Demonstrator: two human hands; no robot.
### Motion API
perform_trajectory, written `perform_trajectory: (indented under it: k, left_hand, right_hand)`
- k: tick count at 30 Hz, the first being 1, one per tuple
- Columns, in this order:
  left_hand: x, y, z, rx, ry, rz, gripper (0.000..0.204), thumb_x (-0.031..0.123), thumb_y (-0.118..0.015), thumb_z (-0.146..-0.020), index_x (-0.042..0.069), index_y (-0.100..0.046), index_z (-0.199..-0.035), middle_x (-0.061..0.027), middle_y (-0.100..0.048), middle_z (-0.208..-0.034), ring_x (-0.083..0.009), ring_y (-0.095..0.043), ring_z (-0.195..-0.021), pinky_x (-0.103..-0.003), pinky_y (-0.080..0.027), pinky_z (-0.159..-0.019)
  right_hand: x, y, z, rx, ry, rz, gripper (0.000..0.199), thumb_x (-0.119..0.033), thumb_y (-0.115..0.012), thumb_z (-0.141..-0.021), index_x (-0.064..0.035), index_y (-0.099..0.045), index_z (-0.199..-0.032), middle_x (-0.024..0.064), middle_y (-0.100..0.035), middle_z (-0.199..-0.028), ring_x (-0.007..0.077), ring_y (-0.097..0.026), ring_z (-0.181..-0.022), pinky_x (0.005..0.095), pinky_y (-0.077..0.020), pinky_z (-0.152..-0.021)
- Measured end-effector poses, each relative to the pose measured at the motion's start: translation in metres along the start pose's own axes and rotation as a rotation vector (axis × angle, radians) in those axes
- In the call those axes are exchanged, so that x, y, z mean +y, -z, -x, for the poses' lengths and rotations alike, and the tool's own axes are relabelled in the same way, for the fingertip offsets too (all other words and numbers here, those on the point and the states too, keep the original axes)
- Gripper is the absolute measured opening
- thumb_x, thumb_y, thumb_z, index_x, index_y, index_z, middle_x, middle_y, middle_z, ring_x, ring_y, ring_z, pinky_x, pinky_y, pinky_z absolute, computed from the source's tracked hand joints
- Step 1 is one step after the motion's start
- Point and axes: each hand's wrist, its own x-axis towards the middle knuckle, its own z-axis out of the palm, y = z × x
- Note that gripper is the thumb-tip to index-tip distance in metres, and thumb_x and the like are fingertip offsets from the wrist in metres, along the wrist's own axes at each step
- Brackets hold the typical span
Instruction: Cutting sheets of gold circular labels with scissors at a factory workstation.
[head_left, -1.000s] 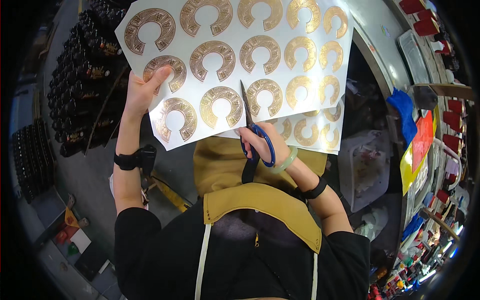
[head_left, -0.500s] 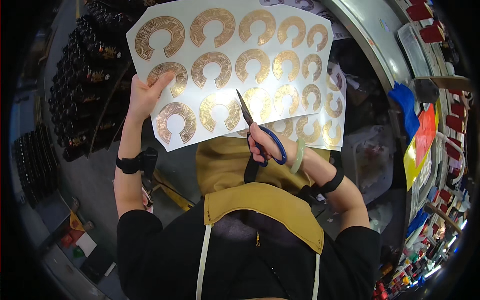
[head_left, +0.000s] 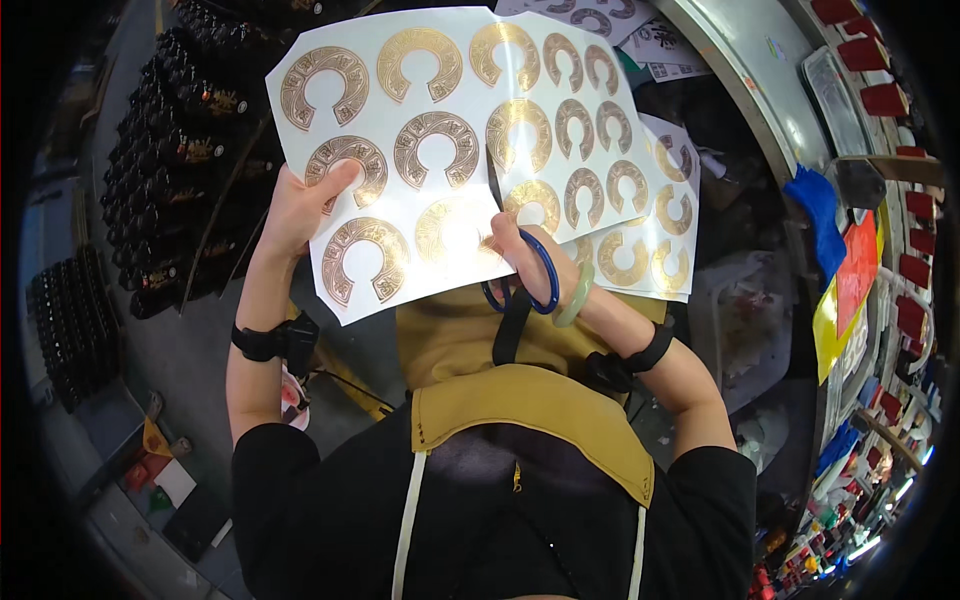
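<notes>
Above my lap is a white sheet (head_left: 400, 205) printed with rows of gold, C-shaped ring designs. My left hand (head_left: 292, 212) pinches its left edge, thumb on top over one ring, fingers hidden beneath. In my right hand (head_left: 540, 262) is a pair of scissors (head_left: 552, 285) with blue handle loops. The blades point away from me, in a cut running up from the sheet's near edge between two columns of rings; the lower blade is hidden by paper. Another similar sheet (head_left: 648, 250) lies underneath at the right.
A mustard apron (head_left: 450, 345) covers my lap. Stacked black items (head_left: 150, 160) stand at the left. A metal table edge (head_left: 720, 60) curves along the right, with blue cloth (head_left: 815, 215) and red sheeting (head_left: 851, 255) hanging there. More printed sheets (head_left: 665, 45) lie at the far side.
The scissors have gone into the sheet, and a slit now separates the columns on either side. My left hand and the sheet's left part have shifted slightly right and nearer.
</notes>
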Motion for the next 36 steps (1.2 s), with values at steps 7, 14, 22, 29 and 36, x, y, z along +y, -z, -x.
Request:
perform_trajectory:
  k: [7,14,22,29,36]
  left_hand:
    - [0.009,0.005,0.006,-0.006,0.034,-0.097,0.027,0.004,-0.062,-0.089,-0.006,-0.058,-0.115,-0.0113,-0.066,-0.104,-0.0152,-0.066,-0.088,-0.029,-0.055,-0.074]
    - [0.006,0.012,0.016,-0.005,0.102,-0.163,0.027,0.005,-0.063,-0.089,-0.005,-0.059,-0.114,-0.0095,-0.067,-0.102,-0.0134,-0.065,-0.085,-0.027,-0.054,-0.072]
    - [0.01,0.012,0.018,-0.002,0.087,-0.116,0.026,0.005,-0.063,-0.089,-0.005,-0.059,-0.113,-0.0106,-0.067,-0.102,-0.0134,-0.066,-0.085,-0.027,-0.054,-0.072]
    - [0.013,0.014,0.02,-0.003,0.131,-0.159,0.026,0.005,-0.063,-0.089,-0.005,-0.059,-0.113,-0.0105,-0.067,-0.101,-0.0137,-0.066,-0.084,-0.027,-0.054,-0.071]
    - [0.017,0.012,0.025,-0.011,0.112,-0.096,0.027,0.004,-0.063,-0.089,-0.005,-0.059,-0.114,-0.0105,-0.067,-0.101,-0.0141,-0.066,-0.084,-0.027,-0.054,-0.071]
  right_hand:
    - [-0.003,-0.014,0.003,0.021,-0.121,0.023,0.065,-0.051,-0.028,-0.1,-0.0004,-0.062,-0.08,0.0022,-0.05,-0.05,0.0119,-0.047,-0.042,0.0264,-0.0368,-0.041]
    - [0.006,-0.013,-0.009,-0.14,-0.061,-0.377,0.08,-0.067,-0.021,-0.095,0.0007,-0.063,-0.106,0.0116,-0.062,-0.078,0.0125,-0.054,-0.063,0.0276,-0.0431,-0.055]
    - [0.014,-0.028,-0.011,0.158,0.024,-0.029,0.064,-0.049,-0.044,-0.097,0.0103,-0.062,-0.083,0.0126,-0.053,-0.061,0.0161,-0.048,-0.064,0.0341,-0.0428,-0.063]
    - [0.004,-0.012,-0.011,-0.079,-0.052,-0.103,0.079,-0.062,-0.027,-0.097,0.008,-0.064,-0.096,0.0084,-0.059,-0.071,0.0153,-0.05,-0.066,0.0333,-0.0428,-0.063]
    - [0.0,-0.014,-0.024,0.019,0.158,0.147,0.076,-0.06,-0.031,-0.097,0.0087,-0.055,-0.074,0.0151,-0.048,-0.06,0.015,-0.043,-0.063,0.0376,-0.0398,-0.061]
